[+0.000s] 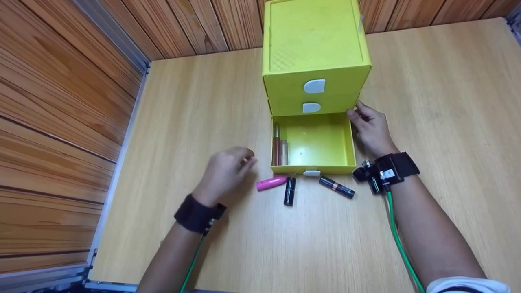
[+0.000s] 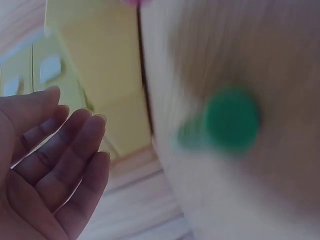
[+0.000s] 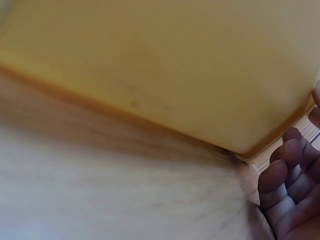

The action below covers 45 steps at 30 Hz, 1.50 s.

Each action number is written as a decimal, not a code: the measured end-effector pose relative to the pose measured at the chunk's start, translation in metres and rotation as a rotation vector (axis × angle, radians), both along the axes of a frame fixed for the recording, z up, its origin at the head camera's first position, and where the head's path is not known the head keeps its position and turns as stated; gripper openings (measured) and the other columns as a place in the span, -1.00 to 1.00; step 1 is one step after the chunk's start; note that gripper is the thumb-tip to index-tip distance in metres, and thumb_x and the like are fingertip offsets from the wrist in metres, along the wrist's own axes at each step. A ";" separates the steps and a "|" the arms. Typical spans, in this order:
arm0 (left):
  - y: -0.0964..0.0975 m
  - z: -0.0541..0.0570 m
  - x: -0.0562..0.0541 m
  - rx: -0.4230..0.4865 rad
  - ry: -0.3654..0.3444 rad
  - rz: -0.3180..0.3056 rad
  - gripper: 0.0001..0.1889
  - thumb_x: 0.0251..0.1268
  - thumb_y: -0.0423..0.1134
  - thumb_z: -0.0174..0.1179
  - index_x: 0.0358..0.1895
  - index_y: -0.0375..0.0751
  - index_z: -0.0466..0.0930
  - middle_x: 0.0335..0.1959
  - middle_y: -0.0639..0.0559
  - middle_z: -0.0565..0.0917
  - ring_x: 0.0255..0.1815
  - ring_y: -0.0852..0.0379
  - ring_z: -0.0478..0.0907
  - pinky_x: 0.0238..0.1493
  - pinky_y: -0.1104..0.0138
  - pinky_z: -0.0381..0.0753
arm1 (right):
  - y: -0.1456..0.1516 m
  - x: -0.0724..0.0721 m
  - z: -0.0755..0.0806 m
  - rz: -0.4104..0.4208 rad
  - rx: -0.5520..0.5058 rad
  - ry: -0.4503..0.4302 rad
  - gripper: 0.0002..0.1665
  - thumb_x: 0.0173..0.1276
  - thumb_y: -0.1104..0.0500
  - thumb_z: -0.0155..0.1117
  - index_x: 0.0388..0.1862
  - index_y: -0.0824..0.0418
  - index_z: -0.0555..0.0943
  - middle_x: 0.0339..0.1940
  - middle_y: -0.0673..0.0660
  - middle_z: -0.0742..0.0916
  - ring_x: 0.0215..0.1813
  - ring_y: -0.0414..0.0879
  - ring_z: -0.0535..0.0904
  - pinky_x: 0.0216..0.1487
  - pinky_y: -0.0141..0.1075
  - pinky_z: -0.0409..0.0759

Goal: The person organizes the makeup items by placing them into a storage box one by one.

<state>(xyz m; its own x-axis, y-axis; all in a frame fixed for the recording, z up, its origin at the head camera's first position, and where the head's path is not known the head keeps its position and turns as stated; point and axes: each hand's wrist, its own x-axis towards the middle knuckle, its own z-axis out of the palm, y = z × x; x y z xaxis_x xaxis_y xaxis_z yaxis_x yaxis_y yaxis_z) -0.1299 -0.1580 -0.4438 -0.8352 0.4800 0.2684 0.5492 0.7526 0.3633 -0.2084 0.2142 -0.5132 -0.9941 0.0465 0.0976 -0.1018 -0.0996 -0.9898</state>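
My left hand [image 1: 228,171] is held over the table left of the pulled-out bottom drawer [image 1: 321,138]. Its fingers [image 2: 75,160] are loosely bent and hold nothing. At the right side of the yellow drawer cabinet [image 1: 315,36], my right hand [image 1: 372,128] touches the lower corner with thumb and fingertips. In the right wrist view its fingers [image 3: 275,175] are slightly bent beside the yellow wall. Inside the drawer, a reddish lip gloss tube [image 1: 276,148] and a shorter pinkish tube [image 1: 284,152] lie along the left wall.
Before the drawer lie a pink lipstick [image 1: 271,183], a black lipstick [image 1: 289,191] and another black lipstick [image 1: 336,187] with a coppery band. Two upper drawers are closed. Wooden panels [image 1: 61,122] border the table [image 1: 260,252]. Green cables [image 1: 392,219] trail from both wrists.
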 end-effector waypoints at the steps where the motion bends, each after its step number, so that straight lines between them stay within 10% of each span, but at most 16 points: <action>1: 0.004 -0.002 0.002 -0.007 -0.018 -0.017 -0.85 0.34 -0.16 0.27 -0.20 -0.17 0.69 -0.34 0.06 0.70 -0.37 0.21 0.62 -0.32 0.49 0.57 | 0.000 0.000 0.000 -0.004 -0.001 -0.002 -0.44 0.35 0.10 0.31 0.31 0.14 0.47 -0.50 0.07 0.47 -0.49 -0.15 0.31 -0.52 -0.45 0.32; 13: 0.028 -0.025 0.020 -0.093 -0.040 -0.161 -0.81 0.29 -0.13 0.32 -0.25 -0.20 0.72 -0.44 0.10 0.68 -0.48 0.25 0.58 -0.37 0.39 0.62 | -0.002 -0.001 -0.002 0.023 -0.079 0.023 -0.46 0.36 0.14 0.30 0.31 0.15 0.48 -0.49 0.08 0.44 -0.49 -0.14 0.28 -0.52 -0.41 0.30; 29: 0.035 -0.026 0.025 -0.123 -0.026 -0.248 -0.82 0.29 -0.16 0.32 -0.21 -0.20 0.70 -0.53 0.10 0.62 -0.57 0.25 0.42 -0.55 0.40 0.47 | -0.001 0.000 -0.003 0.032 -0.059 0.007 -0.45 0.38 0.11 0.28 0.34 0.09 0.47 -0.55 0.05 0.42 -0.53 -0.14 0.26 -0.56 -0.43 0.29; 36: 0.035 -0.014 0.028 -0.085 0.032 -0.275 -0.82 0.36 -0.12 0.25 -0.28 -0.17 0.66 -0.61 0.14 0.53 -0.63 0.26 0.36 -0.62 0.41 0.36 | -0.001 0.003 0.004 0.038 0.022 0.018 -0.44 0.42 0.15 0.23 0.37 0.16 0.41 -0.53 0.05 0.45 -0.51 -0.15 0.28 -0.53 -0.43 0.30; 45: 0.042 0.023 0.026 -0.055 0.029 -0.347 -0.60 0.30 -0.21 0.28 0.20 -0.13 0.56 -0.22 0.01 0.70 -0.47 0.26 0.54 -0.35 0.49 0.59 | -0.002 0.006 0.012 0.037 0.047 0.019 -0.45 0.42 0.14 0.24 0.36 0.13 0.42 -0.52 0.06 0.45 -0.49 -0.15 0.30 -0.53 -0.42 0.33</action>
